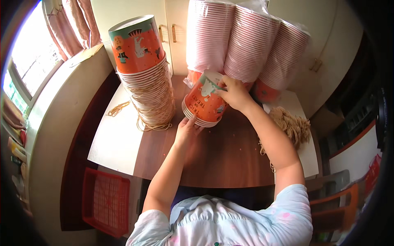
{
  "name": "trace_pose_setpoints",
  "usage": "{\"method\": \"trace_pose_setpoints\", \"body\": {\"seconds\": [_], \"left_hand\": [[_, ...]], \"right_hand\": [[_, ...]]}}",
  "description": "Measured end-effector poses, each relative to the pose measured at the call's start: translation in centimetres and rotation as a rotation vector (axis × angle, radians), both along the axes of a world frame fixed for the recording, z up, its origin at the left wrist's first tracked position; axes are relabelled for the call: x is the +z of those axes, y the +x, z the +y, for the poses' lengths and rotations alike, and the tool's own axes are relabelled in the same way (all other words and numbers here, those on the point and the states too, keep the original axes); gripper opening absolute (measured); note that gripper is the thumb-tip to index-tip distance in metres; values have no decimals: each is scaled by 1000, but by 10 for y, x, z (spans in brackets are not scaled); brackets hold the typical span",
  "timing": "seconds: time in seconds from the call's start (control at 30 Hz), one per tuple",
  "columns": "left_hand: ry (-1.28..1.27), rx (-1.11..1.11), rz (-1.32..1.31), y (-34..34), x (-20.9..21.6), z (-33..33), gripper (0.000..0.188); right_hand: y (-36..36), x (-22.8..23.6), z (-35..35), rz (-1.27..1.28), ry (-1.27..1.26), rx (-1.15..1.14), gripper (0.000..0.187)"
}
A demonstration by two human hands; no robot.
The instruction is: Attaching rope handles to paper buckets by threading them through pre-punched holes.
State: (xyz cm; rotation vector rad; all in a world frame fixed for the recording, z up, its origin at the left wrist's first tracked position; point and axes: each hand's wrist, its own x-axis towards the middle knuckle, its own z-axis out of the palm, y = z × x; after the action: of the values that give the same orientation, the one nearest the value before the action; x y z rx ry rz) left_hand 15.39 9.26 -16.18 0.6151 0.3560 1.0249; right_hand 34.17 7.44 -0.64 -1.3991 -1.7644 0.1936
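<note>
A short stack of nested orange paper buckets (200, 104), green at the base end and printed with cartoon figures, is tilted upside down between my hands over the middle of the table. My left hand (188, 130) grips the layered rims at its lower edge. Higher up, my right hand (234, 95) holds the bucket near its base, thumb against the printed side. To the left stands a tall stack of upturned buckets (139, 53), with tan cord handles (154, 104) hanging in loops down its side.
Three tall columns of nested buckets (250, 45) in clear plastic stand at the back. A bundle of tan cords (290, 127) lies at the right, and a few loose cords (118, 108) at the left. Below the table's left side is a red plastic basket (107, 201); a chair (336, 205) is at right.
</note>
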Motion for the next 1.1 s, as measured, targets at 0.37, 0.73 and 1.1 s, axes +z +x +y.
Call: {"method": "trace_pose_setpoints", "body": {"seconds": [0.37, 0.73, 1.1], "left_hand": [[7, -74, 55, 21, 3, -3, 32], [-107, -6, 103, 29, -18, 33, 29], [292, 208, 885, 14, -18, 76, 29]], "right_hand": [[8, 26, -16, -108, 153, -192, 16], [85, 57, -117, 851, 223, -39, 15], [38, -187, -147, 1940, -602, 236, 31]]}}
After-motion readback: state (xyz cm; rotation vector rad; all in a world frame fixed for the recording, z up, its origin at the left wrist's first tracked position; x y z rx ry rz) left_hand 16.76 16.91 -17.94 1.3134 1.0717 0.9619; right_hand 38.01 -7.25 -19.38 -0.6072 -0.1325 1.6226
